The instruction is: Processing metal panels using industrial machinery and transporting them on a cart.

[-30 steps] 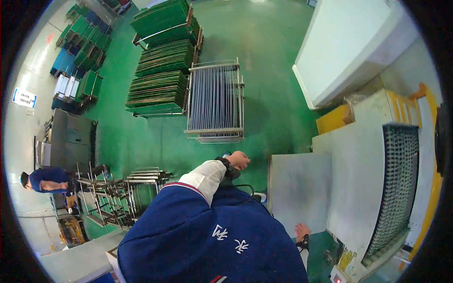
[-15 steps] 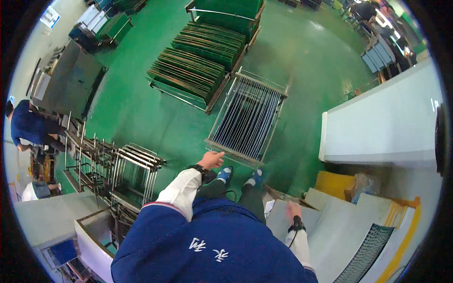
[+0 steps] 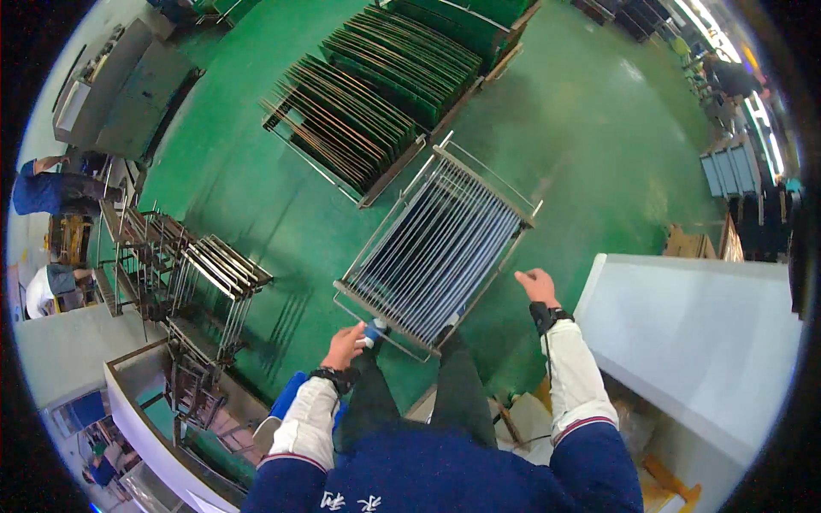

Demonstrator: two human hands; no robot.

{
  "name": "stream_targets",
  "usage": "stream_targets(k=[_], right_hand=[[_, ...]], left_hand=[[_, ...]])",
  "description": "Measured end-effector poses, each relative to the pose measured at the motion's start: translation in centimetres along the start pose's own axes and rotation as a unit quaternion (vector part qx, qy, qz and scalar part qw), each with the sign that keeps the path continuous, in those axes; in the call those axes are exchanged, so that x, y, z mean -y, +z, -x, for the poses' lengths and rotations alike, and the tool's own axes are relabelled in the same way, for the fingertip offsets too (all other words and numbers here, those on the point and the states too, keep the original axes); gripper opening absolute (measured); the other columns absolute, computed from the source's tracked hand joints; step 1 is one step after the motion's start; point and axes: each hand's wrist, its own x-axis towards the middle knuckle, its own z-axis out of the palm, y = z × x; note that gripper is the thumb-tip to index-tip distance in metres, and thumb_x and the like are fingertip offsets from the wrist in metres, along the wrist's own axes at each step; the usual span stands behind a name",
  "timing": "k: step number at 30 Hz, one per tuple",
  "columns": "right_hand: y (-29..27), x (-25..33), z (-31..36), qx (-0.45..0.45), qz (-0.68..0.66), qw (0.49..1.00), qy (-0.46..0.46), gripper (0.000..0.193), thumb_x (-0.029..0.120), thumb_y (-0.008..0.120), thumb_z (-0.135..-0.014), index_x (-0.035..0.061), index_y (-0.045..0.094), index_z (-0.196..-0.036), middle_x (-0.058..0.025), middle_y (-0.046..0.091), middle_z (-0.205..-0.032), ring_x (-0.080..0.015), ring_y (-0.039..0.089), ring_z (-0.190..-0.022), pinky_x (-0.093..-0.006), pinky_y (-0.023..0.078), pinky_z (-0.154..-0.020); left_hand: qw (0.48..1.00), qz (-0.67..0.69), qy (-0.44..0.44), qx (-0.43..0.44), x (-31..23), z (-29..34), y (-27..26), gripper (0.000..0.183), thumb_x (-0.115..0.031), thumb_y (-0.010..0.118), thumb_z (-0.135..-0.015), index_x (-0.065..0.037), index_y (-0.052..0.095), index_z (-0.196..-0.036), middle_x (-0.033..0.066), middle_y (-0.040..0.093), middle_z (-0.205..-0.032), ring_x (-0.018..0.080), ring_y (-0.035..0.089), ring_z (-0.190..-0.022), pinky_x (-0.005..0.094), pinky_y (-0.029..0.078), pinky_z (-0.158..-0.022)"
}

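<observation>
In front of my feet stands a metal rack [image 3: 386, 315] with many thin slats, and dark bluish-grey panels [image 3: 466, 252] show between them. My left hand [image 3: 345, 346] is just off the rack's near left corner, beside the thin metal bar there. Its fingers are loosely bent forward and apart, with nothing seen in them. Over the floor to the right of the rack hangs my right hand [image 3: 536, 285], fingers partly stretched toward the rack and holding nothing. Neither hand visibly touches the rack.
Green racks of upright thin boards [image 3: 342, 120] stand ahead. Metal frames [image 3: 224, 267] are at left, and a large white cabinet [image 3: 684, 342] rises at right. Two people work at the far left: one in dark blue [image 3: 38, 190], one in white [image 3: 41, 292].
My right hand has swung forward from beside my body to the rack's right side. My left hand has moved left and nearer to me. I am closer to the rack, with the view turned.
</observation>
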Motion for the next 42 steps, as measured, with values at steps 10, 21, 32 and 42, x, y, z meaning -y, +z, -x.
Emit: stream_targets(k=[10,21,32,42], right_hand=[[1.6,8.2,-19.5,-0.021,0.104,0.988,-0.113,0.091,0.059,0.071,-0.074,-0.0017,0.044,-0.137,-0.0226,0.038,-0.146,-0.0384,0.036,-0.135,-0.0475,0.033,-0.109],[3.6,11.4,-24.1,0.021,0.132,0.985,-0.111,0.100,0.068,0.071,-0.068,-0.0007,0.046,-0.135,-0.0225,0.051,-0.134,-0.0368,0.048,-0.125,-0.0472,0.038,-0.103],[-0.1,1.1,-15.1,0.089,0.092,0.991,-0.028,0.082,0.066,0.076,-0.064,-0.0086,0.063,-0.094,-0.0224,0.066,-0.092,-0.0312,0.064,-0.088,-0.0423,0.049,-0.075],[1.2,-13.7,7.4,-0.046,-0.053,0.988,0.139,0.055,0.049,0.076,-0.078,-0.0018,0.055,-0.077,-0.0060,0.052,-0.058,-0.0163,0.052,-0.048,-0.0337,0.040,-0.042]], left_hand=[[0.973,0.159,-0.018,-0.164,1.5,-6.8,8.0,0.077,-0.048,0.076,-0.079,-0.006,0.042,-0.134,0.0028,0.058,-0.101,0.0139,0.055,-0.078,0.0320,0.041,-0.064],[0.948,0.188,0.033,-0.254,4.3,-11.1,8.3,0.049,-0.034,0.080,-0.079,-0.004,0.050,-0.103,0.0057,0.054,-0.084,0.0156,0.053,-0.063,0.0330,0.044,-0.053],[0.979,0.072,-0.003,-0.193,-0.2,-9.9,0.8,0.044,-0.024,0.086,-0.071,-0.007,0.047,-0.080,0.0035,0.055,-0.066,0.0145,0.050,-0.051,0.0304,0.039,-0.045],[0.981,-0.102,0.121,-0.108,-10.8,-4.0,-3.5,0.041,-0.026,0.085,-0.070,-0.004,0.051,-0.074,0.0045,0.055,-0.069,0.0150,0.051,-0.060,0.0324,0.042,-0.052]])
